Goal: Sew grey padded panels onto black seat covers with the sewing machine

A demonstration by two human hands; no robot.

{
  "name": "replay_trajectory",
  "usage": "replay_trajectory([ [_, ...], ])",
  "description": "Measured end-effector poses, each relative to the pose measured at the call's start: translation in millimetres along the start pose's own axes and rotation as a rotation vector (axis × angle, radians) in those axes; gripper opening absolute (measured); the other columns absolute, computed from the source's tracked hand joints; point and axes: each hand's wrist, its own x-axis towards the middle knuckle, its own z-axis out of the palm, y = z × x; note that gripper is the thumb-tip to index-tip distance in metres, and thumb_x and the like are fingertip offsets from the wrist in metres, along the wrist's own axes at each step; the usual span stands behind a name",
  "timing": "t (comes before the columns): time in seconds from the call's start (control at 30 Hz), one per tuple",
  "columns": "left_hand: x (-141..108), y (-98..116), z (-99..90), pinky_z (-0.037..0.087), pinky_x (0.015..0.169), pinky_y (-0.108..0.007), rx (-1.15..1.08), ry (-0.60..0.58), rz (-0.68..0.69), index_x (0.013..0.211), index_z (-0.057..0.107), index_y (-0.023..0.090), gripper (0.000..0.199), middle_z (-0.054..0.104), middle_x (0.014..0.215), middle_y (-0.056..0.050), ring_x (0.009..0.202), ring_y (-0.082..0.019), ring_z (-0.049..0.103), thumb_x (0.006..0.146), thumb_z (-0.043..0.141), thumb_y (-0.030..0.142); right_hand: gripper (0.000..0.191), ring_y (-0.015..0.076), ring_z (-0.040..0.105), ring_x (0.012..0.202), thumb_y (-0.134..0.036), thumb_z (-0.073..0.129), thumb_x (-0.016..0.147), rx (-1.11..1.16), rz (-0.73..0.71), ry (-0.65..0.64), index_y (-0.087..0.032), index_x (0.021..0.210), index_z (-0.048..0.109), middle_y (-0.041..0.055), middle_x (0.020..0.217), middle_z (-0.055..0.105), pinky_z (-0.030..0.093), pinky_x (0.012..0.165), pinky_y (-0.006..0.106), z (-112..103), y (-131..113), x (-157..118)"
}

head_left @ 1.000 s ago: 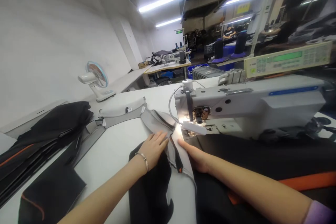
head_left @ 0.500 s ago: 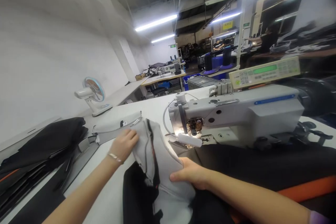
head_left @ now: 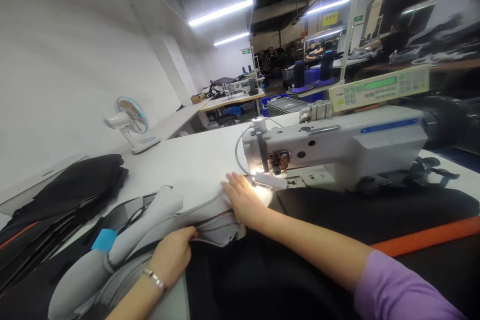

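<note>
A grey fabric piece [head_left: 221,232] with dark edging lies bunched on the white table, left of the sewing machine's [head_left: 330,150] lit needle area. My left hand [head_left: 173,254], a bracelet at its wrist, is closed on the fabric's near edge, its fingertips hidden in the folds. Stretched out flat, the fingers of my right hand [head_left: 245,202] rest on the same fabric close to the needle. Black fabric [head_left: 375,210] with an orange strip [head_left: 423,237] spreads under my right arm. More grey fabric, with a blue tag [head_left: 104,240], curls beside my left forearm.
A stack of black fabric [head_left: 78,195] lies at the left. Behind it stands a small fan [head_left: 129,120] by the wall. A white lamp tube [head_left: 270,180] sits low at the machine head, and a control panel [head_left: 380,87] rises above. A person [head_left: 314,51] sits far back.
The grey fabric has gone from raised between both hands to lying flatter on the table. My right hand moved up toward the needle and opened flat; my left came down and nearer.
</note>
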Motion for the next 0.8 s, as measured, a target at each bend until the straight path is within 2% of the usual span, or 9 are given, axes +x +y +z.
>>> replay_trajectory([
  [0.1,17.0,-18.9,-17.8,0.047,0.083,-0.035,-0.081,0.029,-0.063,0.082,0.065,0.020,0.040,0.073,0.093,-0.005,0.093,-0.023,0.066,0.066,0.035,-0.001,0.025,0.0243,0.054,0.094,-0.010,0.043,0.082,-0.146,-0.328,0.016,-0.013,0.097,0.062,0.0125,0.099,0.063,0.045,0.086,0.039,0.9,-25.8,-24.7],
  [0.23,19.5,-27.2,-22.0,0.049,0.084,-0.038,-0.031,0.096,-0.049,0.082,0.068,0.019,0.041,0.073,0.095,-0.007,0.093,-0.025,0.066,0.066,0.035,0.001,0.022,0.0203,0.054,0.074,-0.018,0.044,0.087,-0.192,-0.270,0.123,-0.016,0.078,0.065,0.0092,0.079,0.062,0.047,0.072,0.036,-2.9,-52.0,-54.1],
  [0.3,15.6,-30.4,-20.8,0.050,0.088,-0.039,-0.017,0.172,-0.044,0.092,0.069,0.020,0.047,0.073,0.101,-0.006,0.098,-0.025,0.066,0.067,0.034,0.002,0.026,0.0226,0.055,0.073,-0.025,0.044,0.088,-0.193,-0.278,-0.001,-0.017,0.079,0.068,0.0105,0.077,0.062,0.047,0.070,0.039,-3.8,-61.1,-66.0],
  [0.37,7.4,-35.1,-21.8,0.050,0.093,-0.038,-0.003,0.263,-0.023,0.104,0.069,0.021,0.053,0.071,0.108,-0.004,0.103,-0.023,0.065,0.068,0.034,0.003,0.027,0.0248,0.059,0.074,-0.038,0.050,0.087,-0.027,-0.169,-0.240,-0.021,0.093,0.071,0.0104,0.080,0.065,0.049,0.069,0.040,-1.5,-66.7,-74.8],
  [0.47,-16.1,-36.8,-22.4,0.055,0.084,-0.036,0.070,0.412,0.070,0.113,0.066,0.023,0.057,0.071,0.103,-0.004,0.096,-0.021,0.066,0.069,0.034,0.004,0.061,0.0268,0.063,0.094,-0.054,0.068,0.073,0.563,0.259,-0.449,-0.027,0.126,0.057,0.0105,0.114,0.064,0.052,0.077,0.038,8.7,-69.8,-75.4],
  [0.53,-37.7,-28.8,-15.4,0.056,0.072,-0.034,0.131,0.484,0.172,0.114,0.065,0.026,0.056,0.069,0.092,-0.006,0.084,-0.021,0.065,0.072,0.036,0.004,0.071,0.0253,0.058,0.110,-0.058,0.070,0.071,0.999,0.476,-0.344,-0.025,0.132,0.050,0.0106,0.131,0.054,0.051,0.086,0.037,18.7,-72.5,-66.2],
  [0.63,-70.2,-6.2,8.3,0.055,0.066,-0.034,0.195,0.551,0.363,0.130,0.054,0.026,0.058,0.067,0.084,-0.008,0.073,-0.021,0.062,0.078,0.037,0.005,0.059,0.0217,0.057,0.112,-0.057,0.065,0.077,1.381,0.656,-0.023,-0.023,0.123,0.053,0.0081,0.127,0.057,0.049,0.091,0.035,34.9,-80.5,-46.0],
  [0.73,-94.3,8.5,33.3,0.055,0.074,-0.034,0.210,0.590,0.457,0.144,0.035,0.019,0.063,0.068,0.094,-0.010,0.084,-0.022,0.063,0.083,0.039,0.007,0.053,0.0232,0.062,0.101,-0.049,0.068,0.074,1.351,0.685,0.062,-0.018,0.116,0.056,0.0090,0.114,0.064,0.051,0.084,0.035,46.1,-86.7,-23.4],
  [0.8,-106.5,2.0,43.3,0.052,0.089,-0.036,0.190,0.622,0.464,0.143,0.037,0.018,0.060,0.066,0.108,-0.011,0.104,-0.024,0.059,0.084,0.045,0.010,0.046,0.0244,0.063,0.093,-0.043,0.067,0.073,1.230,0.652,0.051,-0.015,0.108,0.060,0.0101,0.104,0.067,0.052,0.080,0.036,47.7,-85.5,-3.9],
])
